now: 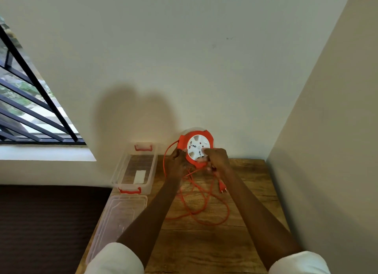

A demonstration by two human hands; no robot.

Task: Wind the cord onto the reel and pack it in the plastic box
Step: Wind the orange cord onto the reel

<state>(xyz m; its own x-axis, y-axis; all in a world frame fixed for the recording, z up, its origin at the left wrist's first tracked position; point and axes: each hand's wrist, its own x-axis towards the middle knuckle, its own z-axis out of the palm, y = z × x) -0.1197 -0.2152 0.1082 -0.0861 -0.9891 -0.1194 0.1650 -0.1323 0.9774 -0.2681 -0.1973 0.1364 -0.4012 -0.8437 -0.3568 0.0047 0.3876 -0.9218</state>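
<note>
An orange cord reel (195,142) with a white socket face is lifted at the far end of the wooden table (204,243), tilted toward me. My left hand (178,161) grips its left edge. My right hand (216,158) holds its lower right side, a finger on the white face. The orange cord (204,208) lies in loose loops on the table below the reel, and its plug (223,186) rests to the right. A clear plastic box (152,171) with orange latches stands open to the left of the reel.
The box's clear lid (116,218) lies along the table's left edge, nearer to me. Walls close in behind and on the right of the table. A barred window (30,110) is on the left, a dark surface (47,222) below it.
</note>
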